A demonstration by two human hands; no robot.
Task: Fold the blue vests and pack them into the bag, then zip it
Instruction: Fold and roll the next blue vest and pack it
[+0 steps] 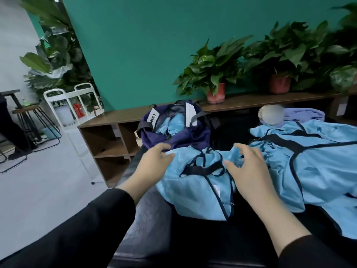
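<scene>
Folded vest [199, 190] near centre: light blue, dark navy piping and straps, small white label. Vest pile [313, 163] right: same light blue with navy trim, broad dark bands across. Bag [173, 130] far centre: dark purple-navy, white tags with dark lettering, light blue cloth showing inside. Sleeves [81, 235] black. Surface under the vests [154, 219] black. Wall [154, 45] teal green. Shelf unit [110, 138] dark brown wood. Potted plants [214, 70] green leaves, red pots. Floor [38, 190] pale grey. Chair frames [63, 105] far left, white. Cloth [305, 114] far right, lilac.
</scene>
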